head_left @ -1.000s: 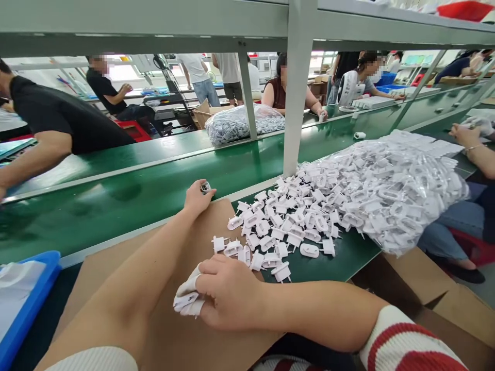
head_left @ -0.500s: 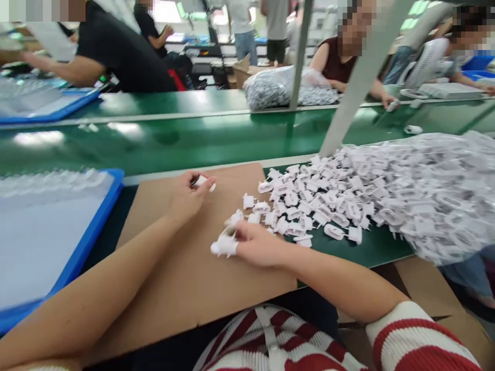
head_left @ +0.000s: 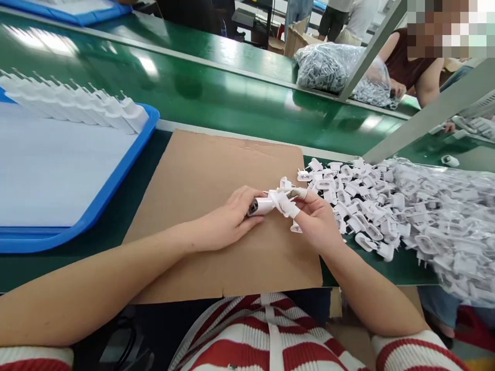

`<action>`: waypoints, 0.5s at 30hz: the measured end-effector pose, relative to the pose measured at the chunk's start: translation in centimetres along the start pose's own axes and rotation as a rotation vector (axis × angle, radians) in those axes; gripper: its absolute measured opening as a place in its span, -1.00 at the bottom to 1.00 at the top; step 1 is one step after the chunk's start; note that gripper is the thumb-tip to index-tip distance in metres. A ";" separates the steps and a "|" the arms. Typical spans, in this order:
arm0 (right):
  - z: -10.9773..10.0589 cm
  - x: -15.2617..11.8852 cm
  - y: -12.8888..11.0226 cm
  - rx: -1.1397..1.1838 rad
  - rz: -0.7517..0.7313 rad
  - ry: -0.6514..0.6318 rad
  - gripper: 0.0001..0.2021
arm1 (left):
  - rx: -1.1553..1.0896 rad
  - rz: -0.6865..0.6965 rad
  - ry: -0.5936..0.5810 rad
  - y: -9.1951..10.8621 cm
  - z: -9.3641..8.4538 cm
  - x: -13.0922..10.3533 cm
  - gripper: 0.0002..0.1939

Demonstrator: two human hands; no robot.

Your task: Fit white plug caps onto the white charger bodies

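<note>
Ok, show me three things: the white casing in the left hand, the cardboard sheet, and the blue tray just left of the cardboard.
White casing [head_left: 263,206]: head view, on its side wall.
Cardboard sheet [head_left: 220,170]: head view, on its bare upper part.
Blue tray [head_left: 119,171]: head view, on its right rim.

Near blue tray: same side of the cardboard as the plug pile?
No, the near blue tray lies left of the cardboard, the plug pile mostly right of it.
</note>
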State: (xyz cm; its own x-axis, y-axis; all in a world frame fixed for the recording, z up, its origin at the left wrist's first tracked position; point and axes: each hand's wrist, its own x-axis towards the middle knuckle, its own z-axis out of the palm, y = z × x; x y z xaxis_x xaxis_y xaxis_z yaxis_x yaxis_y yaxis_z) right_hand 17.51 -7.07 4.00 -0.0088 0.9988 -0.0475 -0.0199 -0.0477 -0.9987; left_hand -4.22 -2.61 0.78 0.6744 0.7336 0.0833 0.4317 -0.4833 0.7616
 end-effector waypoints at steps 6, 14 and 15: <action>-0.5 -0.5 0.2 -0.440 -0.339 0.092 -0.74 | 0.124 0.158 0.078 1.6 -0.6 -0.8 -0.68; -0.2 -1.0 -0.1 -0.694 -0.551 -0.017 -0.73 | 0.016 0.092 0.076 1.2 0.0 -0.9 -0.89; -0.2 -1.0 -0.1 -0.715 -0.569 -0.027 -0.74 | -0.025 0.092 0.080 0.9 0.4 -0.7 -0.89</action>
State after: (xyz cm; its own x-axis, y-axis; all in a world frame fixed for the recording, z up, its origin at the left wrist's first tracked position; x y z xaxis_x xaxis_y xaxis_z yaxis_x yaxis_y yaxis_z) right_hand 17.72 -8.09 4.16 -0.2105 0.8690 0.4477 0.5957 0.4772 -0.6461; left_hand -4.12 -3.76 1.18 0.6597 0.7234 0.2037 0.3546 -0.5385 0.7644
